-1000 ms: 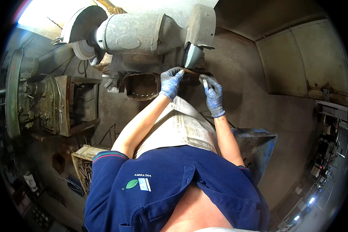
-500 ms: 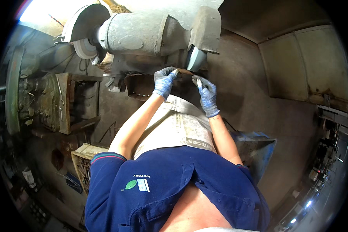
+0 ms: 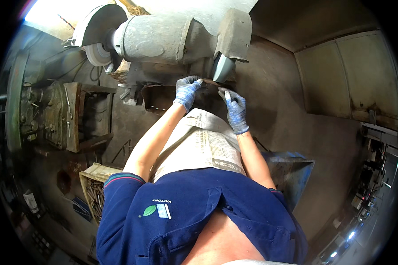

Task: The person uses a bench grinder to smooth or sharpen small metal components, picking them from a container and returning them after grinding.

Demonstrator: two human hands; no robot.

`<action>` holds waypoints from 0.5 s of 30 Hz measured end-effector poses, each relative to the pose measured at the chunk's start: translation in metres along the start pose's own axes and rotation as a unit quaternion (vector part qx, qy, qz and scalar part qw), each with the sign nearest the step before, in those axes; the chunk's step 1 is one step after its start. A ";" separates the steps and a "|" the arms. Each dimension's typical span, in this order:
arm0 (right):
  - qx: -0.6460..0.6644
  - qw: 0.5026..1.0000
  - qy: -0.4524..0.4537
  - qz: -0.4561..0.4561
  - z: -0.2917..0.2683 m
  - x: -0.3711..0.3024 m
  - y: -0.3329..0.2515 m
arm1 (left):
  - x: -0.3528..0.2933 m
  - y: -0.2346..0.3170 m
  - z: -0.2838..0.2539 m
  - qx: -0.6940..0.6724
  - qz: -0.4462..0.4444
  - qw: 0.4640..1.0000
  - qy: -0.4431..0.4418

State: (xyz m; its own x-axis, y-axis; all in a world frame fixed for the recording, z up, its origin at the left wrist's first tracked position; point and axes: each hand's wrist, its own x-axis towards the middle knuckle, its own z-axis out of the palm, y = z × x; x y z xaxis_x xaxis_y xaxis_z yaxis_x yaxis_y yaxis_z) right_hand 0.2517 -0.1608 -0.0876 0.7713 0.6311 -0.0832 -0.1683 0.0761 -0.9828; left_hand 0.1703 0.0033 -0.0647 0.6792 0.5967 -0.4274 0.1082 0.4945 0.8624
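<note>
A grey bench grinder [image 3: 154, 40] stands ahead of me. Its right wheel [image 3: 224, 69], pale and greenish, shows below the hood. A thin brownish strip [image 3: 213, 82], perhaps metal, spans the gap between my hands just under that wheel's lower edge; whether it touches the wheel I cannot tell. My left hand [image 3: 188, 93], in a blue-and-grey work glove, pinches the strip's left end. At the other end, my right hand [image 3: 235, 109], gloved alike, has its fingers closed around the strip's tip, which is mostly hidden.
At the grinder's left end a white wheel [image 3: 97, 54] sits under an open guard. A rusty tray [image 3: 157, 98] is below the grinder. Newspaper [image 3: 203, 141] covers my lap. Beside me are a box of metal pieces [image 3: 94, 194] and a blue-edged metal bin [image 3: 292, 170]. Green machinery [image 3: 53, 115] stands left.
My hands have shifted only slightly, the right one a little left and nearer to me. The strip now slopes a bit more and looks darker beneath the wheel.
</note>
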 end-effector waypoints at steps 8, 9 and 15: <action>0.019 0.999 -0.047 -0.018 0.017 0.001 0.005 | 0.015 -0.016 -0.029 -0.025 0.023 0.999 0.008; 0.025 0.998 -0.052 -0.024 0.020 0.000 0.000 | 0.016 -0.019 -0.032 -0.028 0.026 0.999 0.005; 0.088 0.995 -0.048 -0.003 0.016 -0.033 -0.010 | -0.014 -0.019 -0.037 0.001 0.039 0.999 -0.024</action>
State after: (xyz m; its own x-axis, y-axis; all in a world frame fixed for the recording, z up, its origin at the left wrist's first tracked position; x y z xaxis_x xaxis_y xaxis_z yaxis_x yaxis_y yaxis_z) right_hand 0.2184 -0.1701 -0.0722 0.7114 0.7008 -0.0531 -0.2755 0.2086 -0.9384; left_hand 0.1324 0.0091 -0.0851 0.7190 0.6033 -0.3451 0.0548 0.4458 0.8935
